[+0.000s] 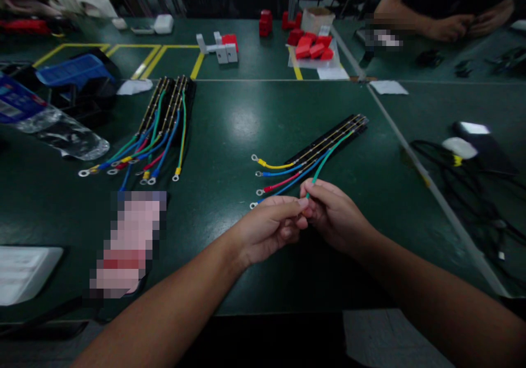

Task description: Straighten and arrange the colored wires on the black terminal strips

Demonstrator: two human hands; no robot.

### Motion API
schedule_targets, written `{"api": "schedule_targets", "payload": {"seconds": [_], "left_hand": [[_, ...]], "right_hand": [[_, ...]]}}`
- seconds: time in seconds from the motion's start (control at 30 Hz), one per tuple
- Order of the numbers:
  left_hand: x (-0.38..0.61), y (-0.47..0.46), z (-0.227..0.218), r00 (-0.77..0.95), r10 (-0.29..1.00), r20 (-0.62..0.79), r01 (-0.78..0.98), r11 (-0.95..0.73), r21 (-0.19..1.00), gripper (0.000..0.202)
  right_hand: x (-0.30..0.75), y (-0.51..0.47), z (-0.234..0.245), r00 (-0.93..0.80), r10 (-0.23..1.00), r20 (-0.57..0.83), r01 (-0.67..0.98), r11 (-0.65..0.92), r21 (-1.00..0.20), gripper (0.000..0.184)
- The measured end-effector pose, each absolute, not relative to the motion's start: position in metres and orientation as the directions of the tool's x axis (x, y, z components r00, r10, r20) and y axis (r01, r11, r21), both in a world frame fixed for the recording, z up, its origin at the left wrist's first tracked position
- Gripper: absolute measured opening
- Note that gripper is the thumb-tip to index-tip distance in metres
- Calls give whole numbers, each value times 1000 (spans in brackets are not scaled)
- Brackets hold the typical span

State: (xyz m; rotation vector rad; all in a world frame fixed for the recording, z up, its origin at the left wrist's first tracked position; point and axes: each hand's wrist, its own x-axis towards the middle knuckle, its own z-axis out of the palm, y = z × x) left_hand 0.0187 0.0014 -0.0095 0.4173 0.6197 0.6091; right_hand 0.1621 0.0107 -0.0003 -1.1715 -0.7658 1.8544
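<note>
On the dark green table [246,121] lies a black harness strip [329,138] from which yellow, blue, red and green wires with ring terminals fan out toward me. My right hand [335,214] pinches the free end of the green wire [329,157]. My left hand [269,228] meets it fingertip to fingertip at that same wire end. The terminal itself is hidden between my fingers. The yellow wire's ring terminal [255,158] rests on the table to the left.
A second harness bundle [162,121] with several coloured wires lies at left. A plastic bottle [49,124] and blue tray [74,69] sit farther left. Red blocks [314,47] stand at the back. Black cables [464,182] lie right. Another person's hands [460,26] work at back right.
</note>
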Motion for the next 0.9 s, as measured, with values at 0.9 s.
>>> {"api": "schedule_targets", "payload": {"seconds": [0.9], "left_hand": [[19, 3, -9, 653, 631, -420, -389, 754, 529, 17]], "right_hand": [[163, 11, -2, -276, 858, -433, -333, -508, -794, 24]]}}
